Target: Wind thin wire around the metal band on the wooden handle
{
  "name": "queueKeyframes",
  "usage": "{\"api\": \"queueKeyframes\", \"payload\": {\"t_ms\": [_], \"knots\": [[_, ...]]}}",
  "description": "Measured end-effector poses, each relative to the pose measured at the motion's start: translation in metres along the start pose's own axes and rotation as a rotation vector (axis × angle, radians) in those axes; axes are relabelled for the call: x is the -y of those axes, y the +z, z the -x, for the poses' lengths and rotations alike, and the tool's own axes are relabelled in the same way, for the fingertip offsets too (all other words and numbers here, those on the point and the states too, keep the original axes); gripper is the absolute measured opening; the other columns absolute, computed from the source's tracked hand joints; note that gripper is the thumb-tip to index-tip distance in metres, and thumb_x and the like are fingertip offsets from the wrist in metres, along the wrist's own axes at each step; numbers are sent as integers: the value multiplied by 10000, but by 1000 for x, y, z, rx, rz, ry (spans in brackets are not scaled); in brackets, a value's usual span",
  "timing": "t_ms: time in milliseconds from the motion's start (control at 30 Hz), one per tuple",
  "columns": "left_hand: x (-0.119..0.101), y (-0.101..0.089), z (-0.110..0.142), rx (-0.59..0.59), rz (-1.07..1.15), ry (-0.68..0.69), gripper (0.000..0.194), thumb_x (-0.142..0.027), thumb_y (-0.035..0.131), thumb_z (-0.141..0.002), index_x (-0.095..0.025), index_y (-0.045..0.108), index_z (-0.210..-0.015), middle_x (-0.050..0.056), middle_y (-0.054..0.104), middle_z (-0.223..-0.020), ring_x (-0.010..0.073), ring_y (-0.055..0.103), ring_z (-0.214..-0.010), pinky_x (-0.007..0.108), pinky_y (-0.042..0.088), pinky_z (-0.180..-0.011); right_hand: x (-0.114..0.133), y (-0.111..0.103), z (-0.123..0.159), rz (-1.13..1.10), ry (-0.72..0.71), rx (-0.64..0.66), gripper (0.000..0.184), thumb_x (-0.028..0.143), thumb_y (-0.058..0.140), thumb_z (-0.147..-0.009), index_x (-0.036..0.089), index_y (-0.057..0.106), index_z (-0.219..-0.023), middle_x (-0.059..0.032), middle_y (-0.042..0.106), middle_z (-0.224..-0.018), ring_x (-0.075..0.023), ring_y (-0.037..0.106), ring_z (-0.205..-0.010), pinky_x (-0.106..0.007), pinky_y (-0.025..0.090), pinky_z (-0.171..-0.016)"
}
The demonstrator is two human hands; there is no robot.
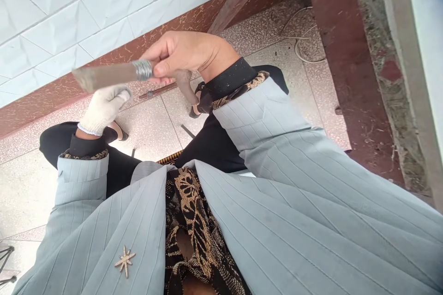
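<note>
On my feed, the bare right hand (180, 57) has its grip closed on the bladed tool (110, 75) at the wire wrapping (143, 70), holding it above the tiled floor (148, 122). The gloved left hand (104, 109) is just beside the tool's blade, fingers curled, though I can't tell whether that grip pinches anything. The white tiled wall (69, 14) stands beyond the tool.
</note>
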State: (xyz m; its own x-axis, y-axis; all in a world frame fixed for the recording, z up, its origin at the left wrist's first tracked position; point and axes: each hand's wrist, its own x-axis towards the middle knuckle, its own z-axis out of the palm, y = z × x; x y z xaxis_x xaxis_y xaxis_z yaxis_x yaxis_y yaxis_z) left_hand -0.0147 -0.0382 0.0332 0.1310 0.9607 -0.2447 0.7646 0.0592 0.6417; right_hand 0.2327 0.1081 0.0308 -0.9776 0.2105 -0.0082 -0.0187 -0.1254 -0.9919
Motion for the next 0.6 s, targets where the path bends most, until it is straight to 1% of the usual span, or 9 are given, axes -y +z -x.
{"api": "queueKeyframes", "payload": {"t_ms": [33, 67, 133, 167, 233, 333, 400, 500, 600], "knots": [[0, 4, 0, -9, 2, -10, 187, -255, 499, -960, -217, 675, -909, 26, 663, -831, 193, 638, -823, 332, 525, -781, -2, 3, -2, -40, -41, -109, 86, 114, 675, -1046, 48, 689, -993, 10, 637, -767, -63, 537, -608, -161, 432, -569], [1, 8, 0, -24, 5, -17, 196, -271, 497, -962, -217, 678, -908, 23, 659, -811, 192, 634, -801, 330, 522, -769, -4, 6, -6, -60, -48, -221, 101, 88, 629, -1058, 54, 662, -968, 7, 623, -749, -66, 526, -583, -165, 417, -525], [3, 16, 1, -33, 0, -19, 201, -288, 505, -956, -214, 680, -894, 20, 672, -802, 189, 628, -778, 327, 515, -765, -8, 11, -13, -49, 21, -404, 152, 47, 546, -1076, 74, 621, -948, 7, 604, -725, -73, 512, -548, -177, 391, -468], [5, 20, 1, -18, -10, -10, 197, -291, 510, -949, -212, 680, -886, 20, 683, -808, 189, 628, -777, 325, 510, -766, -9, 14, -16, -18, 72, -471, 173, 32, 522, -1078, 83, 609, -938, 12, 591, -713, -72, 498, -537, -179, 378, -458], [8, 28, 2, 31, -45, 18, 189, -295, 517, -938, -217, 680, -883, 20, 698, -811, 195, 631, -772, 322, 499, -754, -8, 18, -18, 125, 175, -538, 174, 29, 532, -1061, 88, 613, -919, 22, 565, -689, -68, 467, -534, -180, 359, -473], [15, 38, 6, 87, -122, 59, 187, -312, 524, -932, -232, 688, -894, 28, 706, -807, 214, 643, -766, 330, 489, -743, -8, 23, -15, 513, 333, -509, 114, 92, 591, -1033, 78, 688, -974, 14, 553, -714, -80, 478, -614, -197, 365, -568], [18, 43, 8, 100, -167, 75, 192, -318, 525, -932, -239, 697, -903, 38, 719, -822, 229, 664, -784, 338, 495, -760, -12, 26, -13, 724, 404, -470, 108, 139, 640, -1010, 86, 730, -981, -18, 595, -776, -116, 530, -722, -237, 366, -649], [21, 47, 11, 111, -190, 83, 203, -317, 531, -936, -240, 718, -928, 50, 750, -858, 248, 699, -834, 347, 517, -798, -23, 31, -12, 870, 473, -398, 90, 166, 693, -961, 116, 768, -954, -78, 702, -906, -197, 610, -883, -288, 383, -737], [23, 47, 12, 91, -181, 79, 219, -312, 530, -940, -231, 734, -943, 57, 778, -905, 251, 714, -864, 352, 535, -838, -33, 37, -14, 966, 562, -240, 128, 193, 696, -965, 140, 798, -1022, -115, 759, -1031, -267, 670, -1005, -318, 423, -813]]}}
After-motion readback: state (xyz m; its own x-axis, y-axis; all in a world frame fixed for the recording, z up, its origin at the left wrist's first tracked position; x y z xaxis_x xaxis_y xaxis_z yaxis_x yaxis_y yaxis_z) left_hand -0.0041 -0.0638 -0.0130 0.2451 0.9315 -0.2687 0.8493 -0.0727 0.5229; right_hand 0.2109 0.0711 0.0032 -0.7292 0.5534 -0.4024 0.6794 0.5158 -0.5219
